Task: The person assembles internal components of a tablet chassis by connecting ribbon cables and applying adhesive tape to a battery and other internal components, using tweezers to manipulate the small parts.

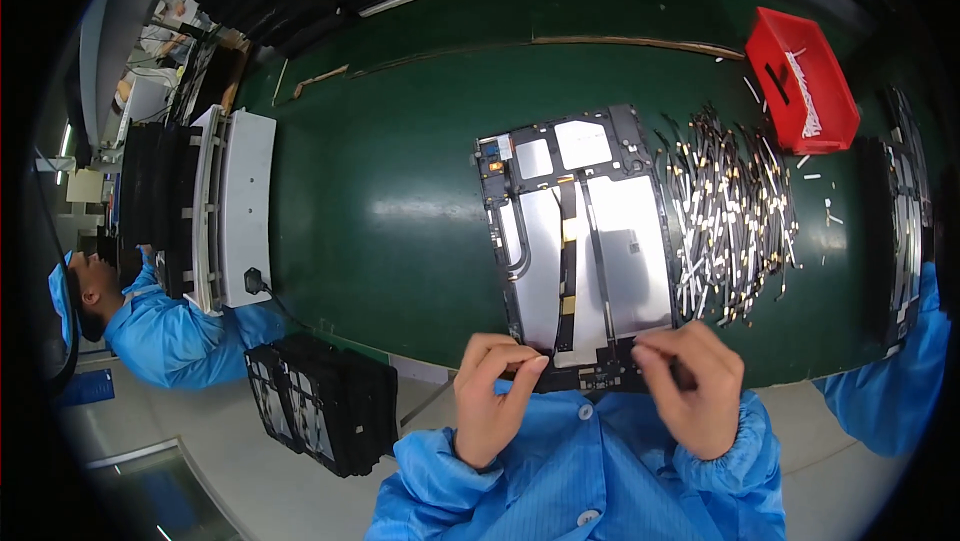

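Note:
An opened flat device (pixel 630 261), like a tablet without its back cover, lies on the green table in front of me. It has a black frame, silvery metal plates and dark flat cables down its middle. My left hand (pixel 497 391) is at its near left edge, thumb and forefinger pinched together by the lower end of a thin black cable. At the near right edge my right hand (pixel 697 386) is closed in a pinch too. What either pinch holds is too small to make out. Right beside the device lies a heap of thin black-and-white cable strips (pixel 730 221).
A red bin (pixel 805 86) with white strips stands at the far right, small white scraps nearby. Black panels (pixel 903 221) stand at the right edge. A white box (pixel 248 206) with a plug is at left; stacked devices (pixel 325 401) sit below it. A co-worker (pixel 170 326) in blue is at left; another blue sleeve (pixel 890 391) is at right.

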Tool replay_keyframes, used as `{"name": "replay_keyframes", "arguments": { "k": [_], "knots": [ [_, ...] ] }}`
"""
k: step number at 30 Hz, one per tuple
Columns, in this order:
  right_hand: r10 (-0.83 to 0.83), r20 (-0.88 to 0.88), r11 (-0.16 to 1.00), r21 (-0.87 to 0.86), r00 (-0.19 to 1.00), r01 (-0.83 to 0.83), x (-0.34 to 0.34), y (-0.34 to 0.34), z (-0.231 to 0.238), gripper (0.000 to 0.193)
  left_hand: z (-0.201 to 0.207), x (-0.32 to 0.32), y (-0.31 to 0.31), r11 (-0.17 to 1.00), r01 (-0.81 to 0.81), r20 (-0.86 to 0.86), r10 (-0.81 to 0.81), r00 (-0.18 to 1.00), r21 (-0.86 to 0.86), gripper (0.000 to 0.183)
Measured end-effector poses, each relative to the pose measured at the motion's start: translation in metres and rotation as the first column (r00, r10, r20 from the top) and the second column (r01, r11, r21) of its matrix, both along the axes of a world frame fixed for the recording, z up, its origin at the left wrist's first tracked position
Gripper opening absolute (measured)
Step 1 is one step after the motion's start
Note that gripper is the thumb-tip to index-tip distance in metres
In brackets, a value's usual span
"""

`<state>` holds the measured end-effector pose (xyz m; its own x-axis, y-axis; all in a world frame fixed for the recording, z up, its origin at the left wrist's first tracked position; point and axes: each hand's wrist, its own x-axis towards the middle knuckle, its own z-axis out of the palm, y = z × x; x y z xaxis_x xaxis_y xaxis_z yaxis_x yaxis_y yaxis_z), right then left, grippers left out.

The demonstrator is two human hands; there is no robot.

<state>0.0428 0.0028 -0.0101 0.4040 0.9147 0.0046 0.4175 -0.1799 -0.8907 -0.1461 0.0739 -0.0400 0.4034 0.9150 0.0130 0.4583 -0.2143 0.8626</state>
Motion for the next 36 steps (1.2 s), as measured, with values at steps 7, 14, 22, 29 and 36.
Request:
{"name": "replay_keyframes", "arguments": {
  "k": [7, 14, 22, 29, 36],
  "knots": [
    [-0.116, 0.13, 0.985, -0.113, 0.985, 0.131, 0.018, 0.001, -0.02, 0.038, -0.006, 0.001, -0.002, 0.967, -0.255, 0.035, 0.256, 0.966, -0.03, 0.03],
    [-0.019, 0.187, 0.99, -0.134, 0.982, 0.044, 0.021, 0.006, -0.025, 0.044, -0.006, -0.02, -0.025, 0.995, -0.092, -0.436, 0.101, 0.894, 0.042, 0.054],
    [0.018, 0.253, 0.993, -0.116, 0.967, 0.012, 0.019, 0.007, -0.017, 0.041, -0.006, 0.008, -0.037, 0.957, -0.233, 0.102, 0.252, 0.962, -0.17, 0.057],
    [-0.133, 0.242, 0.99, -0.011, 0.961, 0.139, 0.007, 0.008, -0.003, 0.025, -0.01, 0.005, -0.033, 0.813, -0.096, 0.603, 0.499, 0.622, -0.574, 0.063],
    [0.338, 0.541, 0.873, 0.125, 0.77, -0.471, -0.053, 0.033, 0.042, 0.038, 0.012, -0.02, -0.038, 0.898, -0.065, 0.715, 0.389, 0.581, -0.436, 0.067]
  ]
}}
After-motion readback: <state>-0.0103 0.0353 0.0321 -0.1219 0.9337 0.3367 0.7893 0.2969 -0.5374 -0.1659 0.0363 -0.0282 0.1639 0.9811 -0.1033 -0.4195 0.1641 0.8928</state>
